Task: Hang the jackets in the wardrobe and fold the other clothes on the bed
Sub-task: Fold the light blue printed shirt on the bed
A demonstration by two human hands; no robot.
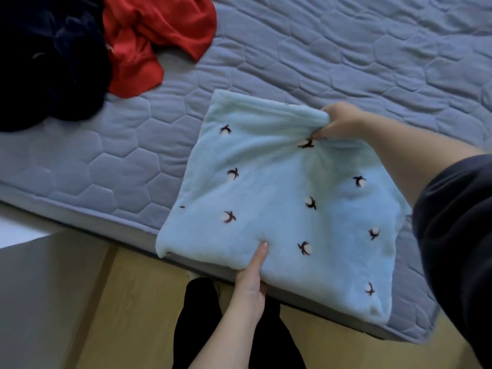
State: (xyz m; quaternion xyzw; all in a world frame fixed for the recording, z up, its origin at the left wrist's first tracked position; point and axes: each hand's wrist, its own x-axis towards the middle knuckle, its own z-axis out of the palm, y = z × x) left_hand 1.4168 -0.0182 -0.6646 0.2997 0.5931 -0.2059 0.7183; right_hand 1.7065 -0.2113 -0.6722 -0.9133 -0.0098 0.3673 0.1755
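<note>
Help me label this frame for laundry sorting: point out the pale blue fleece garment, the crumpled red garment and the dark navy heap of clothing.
pale blue fleece garment [266, 193]: head view, middle of its folded top face.
crumpled red garment [149, 30]: head view, its bunched centre.
dark navy heap of clothing [48, 62]: head view, its middle.

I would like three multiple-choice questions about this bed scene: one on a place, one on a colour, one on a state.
1. Where on the grey quilted mattress lies the crumpled red garment? A) far left B) near right C) centre
2. What colour is the folded fleece garment with dark embroidered motifs? A) yellow B) light blue C) white
3. What does the right hand do? A) hangs idle B) pinches the fleece garment's far corner C) holds a hanger
Answers: 1 A, it lies at the upper left; 2 B, its pile is pale blue; 3 B, fabric bunches between its fingers.
</note>
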